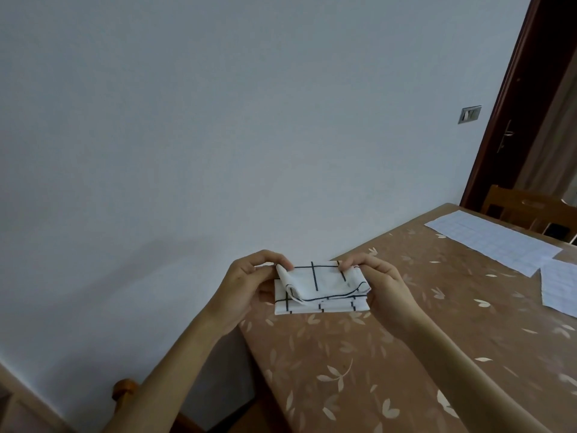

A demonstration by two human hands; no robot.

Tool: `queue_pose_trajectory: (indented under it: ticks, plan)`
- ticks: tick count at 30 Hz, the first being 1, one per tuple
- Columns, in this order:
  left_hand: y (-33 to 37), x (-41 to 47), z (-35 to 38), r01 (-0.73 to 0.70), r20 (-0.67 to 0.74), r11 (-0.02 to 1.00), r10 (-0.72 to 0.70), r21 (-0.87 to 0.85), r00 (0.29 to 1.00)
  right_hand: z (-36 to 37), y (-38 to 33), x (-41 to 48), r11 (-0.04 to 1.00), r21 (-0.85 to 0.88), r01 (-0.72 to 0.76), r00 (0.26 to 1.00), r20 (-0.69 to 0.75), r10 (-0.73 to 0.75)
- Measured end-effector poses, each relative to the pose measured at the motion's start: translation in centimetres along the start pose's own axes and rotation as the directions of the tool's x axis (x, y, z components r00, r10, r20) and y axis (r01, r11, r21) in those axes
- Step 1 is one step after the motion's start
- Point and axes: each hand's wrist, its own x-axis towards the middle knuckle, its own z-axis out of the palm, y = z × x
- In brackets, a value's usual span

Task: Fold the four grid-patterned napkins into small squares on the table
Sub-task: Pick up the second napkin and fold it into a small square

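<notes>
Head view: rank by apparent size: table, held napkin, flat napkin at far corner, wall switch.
1. table
2-3. held napkin and flat napkin: look about alike; the held one is nearer the camera, so unranked
4. wall switch

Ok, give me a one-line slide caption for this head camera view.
At the table corner, left hand and right hand pinch a part-folded grid napkin; two flat napkins lie farther right.

This looks like a dining room in a home. The worktop [374, 354] wears a glossy brown cloth printed with pale leaves. A wooden chair [530, 210] stands at its far right end, and another chair's rounded post [125, 389] shows near left. Behind is a plain pale wall [218, 120] with a switch plate [469, 114] beside a dark wooden door [512, 132].
</notes>
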Motion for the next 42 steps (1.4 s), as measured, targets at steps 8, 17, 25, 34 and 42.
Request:
queue_pose_trajectory:
  ticks: [8,17,25,34,42]
  plan:
    - [-0.4,0.0,0.1,0.047,-0.044,0.999,-0.048,-0.022,0.998,-0.7,0.1,-0.3,0.990,-0.112,0.081,0.995,0.070,-0.074]
    - [-2.0,0.2,1.1,-0.150,-0.094,0.961,0.176,0.233,0.980,0.1,0.7,-0.5,0.936,-0.351,-0.034,0.999,-0.033,0.024]
    - [-2.6,0.0,0.8,-0.084,0.050,0.941,0.072,0.327,0.996,0.1,1.4,-0.1,0.784,-0.621,0.004,0.990,-0.107,-0.091]
    - [-3.5,0.1,2.4,-0.005,0.160,0.887,-0.077,0.461,0.984,1.9,2.4,-0.3,0.556,-0.807,0.197,0.967,0.066,-0.246]
    - [-4.1,-0.1,4.0,-0.173,0.171,0.656,0.066,0.735,0.983,2.4,3.3,-0.3,0.097,-0.961,0.260,0.835,0.173,-0.522]
